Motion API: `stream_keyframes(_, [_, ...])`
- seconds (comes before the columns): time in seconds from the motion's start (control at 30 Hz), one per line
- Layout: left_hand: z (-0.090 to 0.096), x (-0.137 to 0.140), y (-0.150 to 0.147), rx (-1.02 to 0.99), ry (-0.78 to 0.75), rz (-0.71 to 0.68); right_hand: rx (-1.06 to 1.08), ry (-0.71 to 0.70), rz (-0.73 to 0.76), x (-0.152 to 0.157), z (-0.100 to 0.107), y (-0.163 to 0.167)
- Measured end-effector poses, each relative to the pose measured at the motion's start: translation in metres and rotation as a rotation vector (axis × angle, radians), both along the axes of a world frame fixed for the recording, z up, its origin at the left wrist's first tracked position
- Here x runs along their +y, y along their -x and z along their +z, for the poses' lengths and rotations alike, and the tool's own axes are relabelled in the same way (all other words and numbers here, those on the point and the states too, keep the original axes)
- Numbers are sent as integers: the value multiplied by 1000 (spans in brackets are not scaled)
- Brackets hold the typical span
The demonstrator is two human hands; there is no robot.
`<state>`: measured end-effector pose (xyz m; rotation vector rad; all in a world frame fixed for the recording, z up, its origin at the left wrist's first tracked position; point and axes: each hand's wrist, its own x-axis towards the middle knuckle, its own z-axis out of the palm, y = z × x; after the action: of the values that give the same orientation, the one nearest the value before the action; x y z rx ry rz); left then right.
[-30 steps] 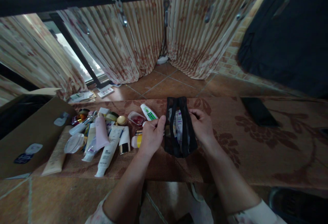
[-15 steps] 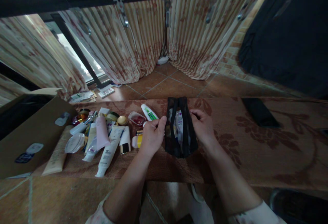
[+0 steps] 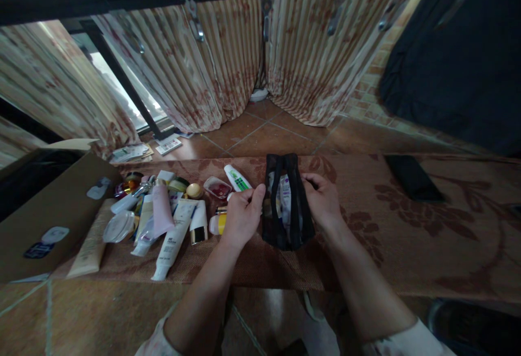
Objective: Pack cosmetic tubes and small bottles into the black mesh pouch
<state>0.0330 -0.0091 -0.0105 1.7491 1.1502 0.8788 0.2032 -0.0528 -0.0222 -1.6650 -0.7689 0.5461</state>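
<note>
A black mesh pouch [image 3: 293, 226] stands open on a patterned brown mat [image 3: 407, 236], with white tubes showing inside it. My left hand [image 3: 241, 216] pinches the pouch's left rim between thumb and fingers. My right hand [image 3: 323, 199] grips the right rim, holding the mouth apart. Just left of my left hand lie a small yellow-capped bottle [image 3: 217, 224] and a white tube with green print [image 3: 236, 178].
Several cosmetic tubes and jars [image 3: 163, 217] are spread on the mat's left part. A cardboard box [image 3: 44, 209] stands at the far left. A black phone [image 3: 412, 177] lies on the mat at the right. Striped curtains [image 3: 228, 63] hang behind, over a tiled floor.
</note>
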Motion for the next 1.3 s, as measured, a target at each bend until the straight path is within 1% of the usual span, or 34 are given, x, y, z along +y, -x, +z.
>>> stream_keyframes(0.67, [2,0,0,2,5,-12,-34,-10,3,0,0,0])
stream_keyframes(0.83, [1,-1,0,0,4,-8,7,1,7,0,-1,0])
stream_keyframes(1.1, [1,0,-1,-15,-2,-18,-14,-1,11,-1,2,1])
stream_keyframes(1.3, [2,-1,-1,-8,2,-22,-13,-6,9,0,-1,-1])
